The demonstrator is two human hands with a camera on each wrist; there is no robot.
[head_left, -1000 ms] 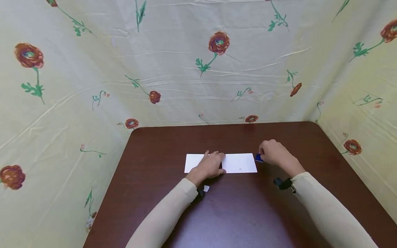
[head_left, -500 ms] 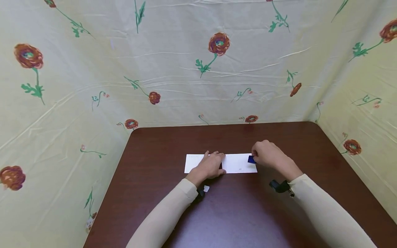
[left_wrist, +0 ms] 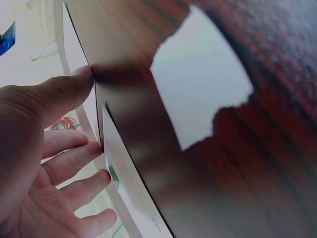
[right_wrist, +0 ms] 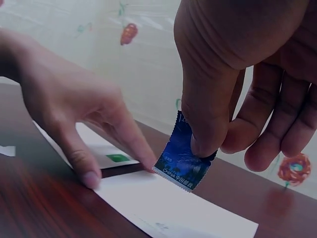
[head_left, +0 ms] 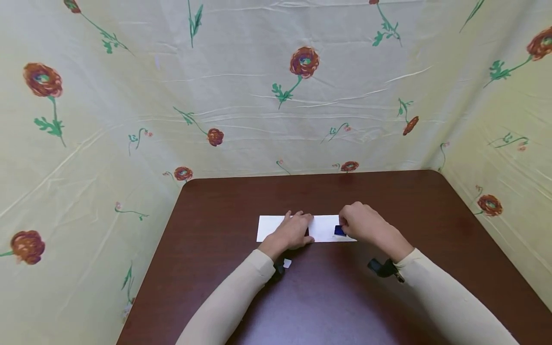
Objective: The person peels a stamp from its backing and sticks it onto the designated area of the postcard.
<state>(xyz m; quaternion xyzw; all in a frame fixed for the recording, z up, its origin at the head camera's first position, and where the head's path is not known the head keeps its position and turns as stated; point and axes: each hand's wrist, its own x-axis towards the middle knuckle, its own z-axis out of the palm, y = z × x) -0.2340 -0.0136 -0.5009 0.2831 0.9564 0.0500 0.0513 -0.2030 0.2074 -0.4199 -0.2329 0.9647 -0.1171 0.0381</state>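
Observation:
A blue postage stamp (right_wrist: 178,158) with perforated edges and "CHINA" printed on it is pinched between the thumb and index finger of my right hand (head_left: 364,223). It hangs tilted just above the right-hand white envelope-like sheet (head_left: 323,227). My left hand (head_left: 290,231) spreads over the gap between this sheet and a second white sheet (head_left: 268,227) on the left. In the right wrist view, its thumb and a fingertip touch the near sheet's end. The second sheet bears a small green stamp (right_wrist: 117,158), hidden under the left hand from above.
A torn scrap of white paper (left_wrist: 203,84) lies on the dark brown table (head_left: 310,297) by my left wrist. Floral cloth (head_left: 241,86) hangs behind the table and along both sides.
My right hand has moved left and slightly nearer, carrying the blue stamp from beyond the right sheet's end to over that sheet. The left hand has stayed in place.

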